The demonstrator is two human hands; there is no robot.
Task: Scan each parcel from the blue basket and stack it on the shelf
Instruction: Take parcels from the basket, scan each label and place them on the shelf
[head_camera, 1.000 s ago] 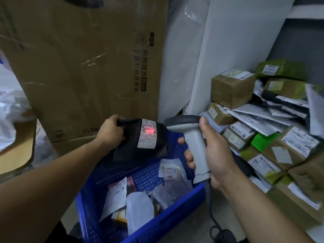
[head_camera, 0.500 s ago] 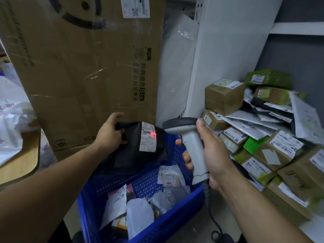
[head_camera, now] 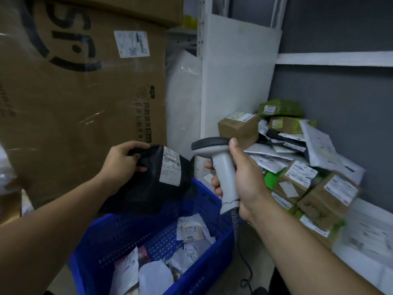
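My left hand [head_camera: 122,161] grips the top edge of a black plastic parcel [head_camera: 148,184] with a white label, held above the far end of the blue basket [head_camera: 204,271]. My right hand [head_camera: 244,179] holds the grey barcode scanner [head_camera: 221,165] by its handle, its head pointing left toward the parcel's label. No red light shows on the label. Several bagged parcels lie in the basket. On the white shelf [head_camera: 361,241] at the right sits a heap of boxes and mailers [head_camera: 297,167].
A big cardboard box [head_camera: 74,99] stands behind the basket on the left. A white shelf upright [head_camera: 234,81] rises behind the scanner. The scanner's cable [head_camera: 246,273] hangs to the floor between basket and shelf.
The red scan light on the label has gone out. My head has tilted up, showing more of the big box and shelf; both hands have barely moved.
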